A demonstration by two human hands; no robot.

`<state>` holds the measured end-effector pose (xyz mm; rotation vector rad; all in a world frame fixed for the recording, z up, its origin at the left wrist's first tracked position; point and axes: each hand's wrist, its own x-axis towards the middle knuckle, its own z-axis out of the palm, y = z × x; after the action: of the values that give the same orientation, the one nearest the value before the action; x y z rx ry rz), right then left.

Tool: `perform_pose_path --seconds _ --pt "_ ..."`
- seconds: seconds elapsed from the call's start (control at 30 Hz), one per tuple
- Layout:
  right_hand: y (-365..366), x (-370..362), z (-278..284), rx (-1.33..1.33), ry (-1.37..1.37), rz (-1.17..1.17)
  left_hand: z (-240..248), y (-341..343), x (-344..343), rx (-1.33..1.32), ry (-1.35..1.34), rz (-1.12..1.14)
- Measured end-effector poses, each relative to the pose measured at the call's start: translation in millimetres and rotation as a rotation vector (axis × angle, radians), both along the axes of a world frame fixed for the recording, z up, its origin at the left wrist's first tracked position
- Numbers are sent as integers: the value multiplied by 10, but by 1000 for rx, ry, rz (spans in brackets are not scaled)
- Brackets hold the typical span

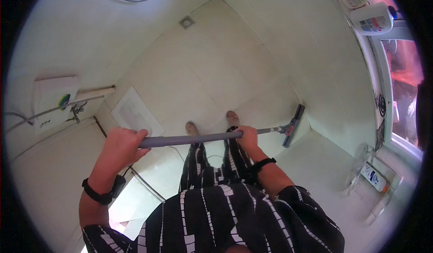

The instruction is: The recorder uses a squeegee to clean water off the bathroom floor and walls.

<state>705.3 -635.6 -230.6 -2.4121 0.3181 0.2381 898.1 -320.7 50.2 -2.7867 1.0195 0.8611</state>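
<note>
Both my hands grip the grey handle [189, 139] of a floor squeegee. My left hand [121, 147] is closed around the thick upper end of the pole. My right hand [247, 137] holds the pole further down, where it narrows. The dark squeegee head [293, 124] rests on the pale tiled floor [203, 68] to my right, close to the wall. My bare feet [212, 123] stand on the tiles just behind the pole. I wear a black wristband on each wrist.
A square floor drain [186, 22] lies in the far corner. A squat toilet pan [133, 112] is set in the floor at left, with a white cistern [53, 99] and pipes on the wall. Bottles and a wire rack [367, 172] stand at right, below a window.
</note>
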Motion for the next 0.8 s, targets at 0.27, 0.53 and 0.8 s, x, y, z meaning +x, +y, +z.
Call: perform_pose_path --seconds 0.27,0.53,0.8 --pt "-804 -57 114 24 14 3 370 -1004 -97 -147 253 132" --pt "-960 -185 329 65 17 15 121 -689 -686 -1158 797 873" --pt "-841 -583 -123 -240 -102 -51 -191 -462 -1122 -1659 935 1135"
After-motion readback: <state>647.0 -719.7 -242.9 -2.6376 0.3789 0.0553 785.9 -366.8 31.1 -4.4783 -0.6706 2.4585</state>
